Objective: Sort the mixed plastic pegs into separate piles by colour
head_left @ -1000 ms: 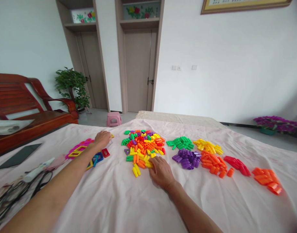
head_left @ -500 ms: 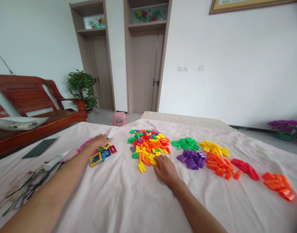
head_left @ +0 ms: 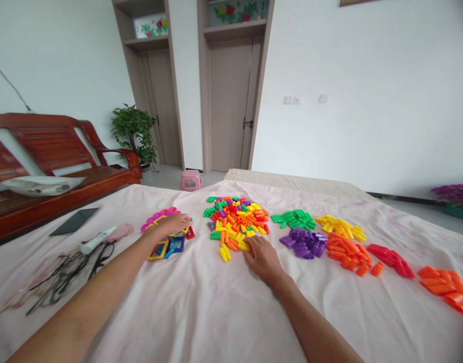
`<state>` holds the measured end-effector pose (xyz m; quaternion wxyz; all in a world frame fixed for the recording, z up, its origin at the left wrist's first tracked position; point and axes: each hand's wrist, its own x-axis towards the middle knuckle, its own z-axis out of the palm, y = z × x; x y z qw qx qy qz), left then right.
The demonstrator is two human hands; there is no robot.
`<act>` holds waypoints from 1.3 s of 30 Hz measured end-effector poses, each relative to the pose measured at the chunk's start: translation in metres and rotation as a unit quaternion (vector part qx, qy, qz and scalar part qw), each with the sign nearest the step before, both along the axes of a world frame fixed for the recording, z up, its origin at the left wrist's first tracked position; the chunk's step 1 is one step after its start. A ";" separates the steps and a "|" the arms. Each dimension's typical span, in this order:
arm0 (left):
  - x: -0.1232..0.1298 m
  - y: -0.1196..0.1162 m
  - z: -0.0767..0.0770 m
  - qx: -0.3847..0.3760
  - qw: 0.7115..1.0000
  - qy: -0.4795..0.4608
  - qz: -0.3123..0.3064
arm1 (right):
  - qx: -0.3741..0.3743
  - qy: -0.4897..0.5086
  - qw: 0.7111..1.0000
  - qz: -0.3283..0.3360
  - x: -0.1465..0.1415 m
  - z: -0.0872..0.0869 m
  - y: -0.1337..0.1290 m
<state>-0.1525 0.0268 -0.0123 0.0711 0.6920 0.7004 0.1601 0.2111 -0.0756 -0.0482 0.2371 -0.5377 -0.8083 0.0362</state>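
Dozens of mixed plastic tubes (head_left: 242,219) lie heaped ahead-left of the right hand (head_left: 264,257), which rests against yellow ones, its hold unclear. The left hand (head_left: 174,224), grip hidden, has slid nearer the heap above colored frames (head_left: 171,249), baring pink rings (head_left: 151,221) to its left; the tubes look easier to reach.

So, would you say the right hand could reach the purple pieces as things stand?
Probably yes: the purple pieces lie just to the right of the right hand, with only the pale cloth visible between them.
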 end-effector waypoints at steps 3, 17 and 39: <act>-0.005 -0.004 0.004 -0.004 1.000 -0.012 -0.006 | 0.000 -0.001 1.000 0.000 0.000 0.000 0.000; -0.032 0.005 -0.003 -0.021 0.978 0.007 0.206 | 0.020 -0.041 0.999 0.030 -0.002 0.004 -0.006; 0.130 0.021 -0.074 0.116 0.991 -0.071 -0.012 | 0.110 0.284 0.946 -0.113 0.093 0.048 0.043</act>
